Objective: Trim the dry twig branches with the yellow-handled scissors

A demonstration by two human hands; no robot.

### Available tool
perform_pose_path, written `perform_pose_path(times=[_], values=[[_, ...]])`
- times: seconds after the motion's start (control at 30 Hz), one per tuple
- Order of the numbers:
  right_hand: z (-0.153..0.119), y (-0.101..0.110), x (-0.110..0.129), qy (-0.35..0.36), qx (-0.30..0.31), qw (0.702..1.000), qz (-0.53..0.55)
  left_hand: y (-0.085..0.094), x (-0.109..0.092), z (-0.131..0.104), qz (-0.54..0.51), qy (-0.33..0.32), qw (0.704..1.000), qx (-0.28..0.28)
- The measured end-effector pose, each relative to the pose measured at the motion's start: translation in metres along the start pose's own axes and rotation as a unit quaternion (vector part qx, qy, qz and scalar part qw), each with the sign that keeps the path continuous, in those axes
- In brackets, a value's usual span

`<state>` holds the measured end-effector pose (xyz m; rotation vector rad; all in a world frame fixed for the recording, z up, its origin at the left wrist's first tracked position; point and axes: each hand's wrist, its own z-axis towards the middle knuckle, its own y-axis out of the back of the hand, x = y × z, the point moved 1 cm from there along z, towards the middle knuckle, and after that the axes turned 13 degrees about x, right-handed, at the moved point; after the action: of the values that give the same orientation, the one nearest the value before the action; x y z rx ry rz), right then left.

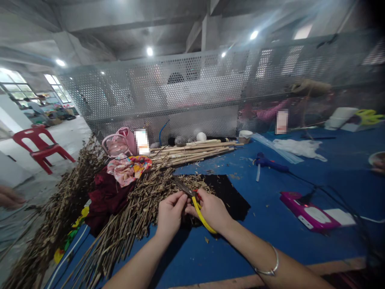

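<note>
My right hand (212,208) is closed around a pair of scissors (198,212) with yellow handles and a bit of red near the pivot. The dark blades point up and to the left. Just beside the blades, my left hand (172,212) is pinched shut, thumb against fingers; what sits between them is too small to make out. Behind and to the left of both hands spreads a pile of dry brown stalks (135,208), with chopped bits on a black cloth (231,196).
A blue table (240,257) holds a bundle of pale sticks (192,154), a maroon cloth (108,196), a blue glue gun (269,161) with its cord, and a magenta box (309,212). A perforated metal screen (168,96) stands behind. Another person's hand (10,197) shows at left.
</note>
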<state>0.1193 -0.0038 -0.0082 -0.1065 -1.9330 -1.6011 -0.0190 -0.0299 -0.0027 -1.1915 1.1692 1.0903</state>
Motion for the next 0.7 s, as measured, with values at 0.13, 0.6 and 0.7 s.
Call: perform_pose_path(times=[0.13, 0.6, 0.7], values=[[0.001, -0.001, -0.002, 0.009, -0.011, 1.000, 0.001, 0.001, 0.001, 0.000, 0.003, -0.008, 1.000, -0.002], [0.002, 0.004, -0.008, 0.002, -0.025, 1.000, 0.014, 0.002, 0.008, 0.002, 0.072, 0.022, 0.997, 0.016], [0.004, 0.003, -0.012, -0.004, -0.023, 0.999, 0.033, 0.002, 0.012, 0.002, 0.095, 0.044, 0.994, 0.023]])
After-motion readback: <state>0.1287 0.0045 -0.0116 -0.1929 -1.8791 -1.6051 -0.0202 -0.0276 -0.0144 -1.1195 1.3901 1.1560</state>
